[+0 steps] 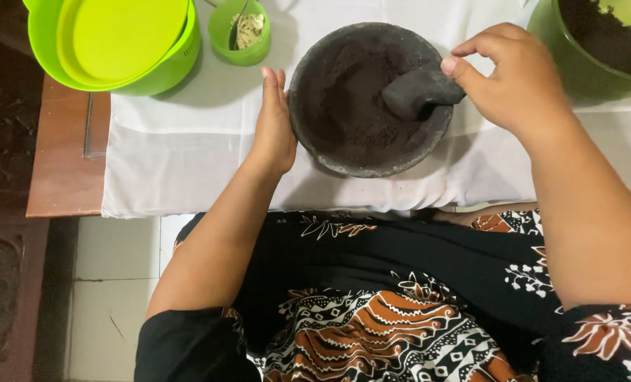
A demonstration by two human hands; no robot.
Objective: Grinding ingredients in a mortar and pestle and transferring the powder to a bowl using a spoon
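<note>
A round grey stone mortar (329,152) sits on a white cloth, filled with dark brown ground powder (347,106). A stubby stone pestle (418,90) lies inside at its right rim. My left hand (273,127) rests flat against the mortar's left outer wall, fingers straight and together. My right hand (517,81) hovers at the right rim; its thumb tip touches the pestle's end and the fingers curl loosely above it, not closed around it.
A white cloth (181,155) covers a wooden table (64,170). Back left are a lime green bowl with a flat lid (117,39) and a small green cup (243,32) holding a spoon. A green bowl of dark powder (602,35) stands back right. My patterned lap is below.
</note>
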